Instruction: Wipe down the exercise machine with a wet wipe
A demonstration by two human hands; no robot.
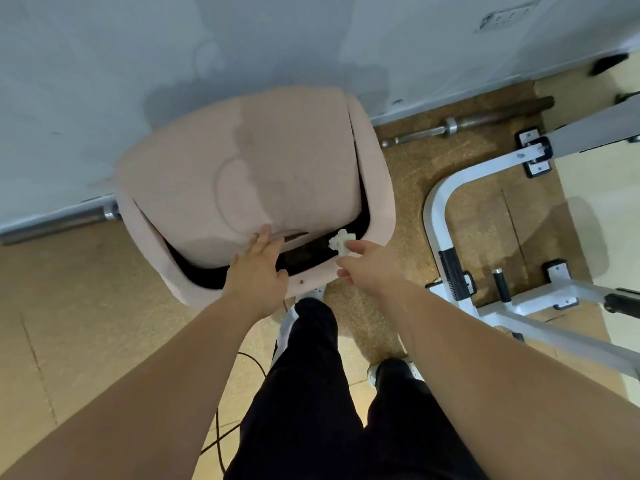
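A pale pink exercise machine (249,174) with a padded top and a dark gap along its near side stands against the wall. My left hand (256,271) rests with straight fingers on the near edge of the pad. My right hand (363,265) pinches a crumpled white wet wipe (341,241) between its fingertips, just above the dark gap at the machine's near right corner. Damp-looking patches show on the pad's top.
A white metal gym frame (446,216) stands to the right on a brown mat. A steel barbell (467,123) lies by the wall behind it, another bar (69,220) at the left. A black cable (221,424) runs over the floor by my legs.
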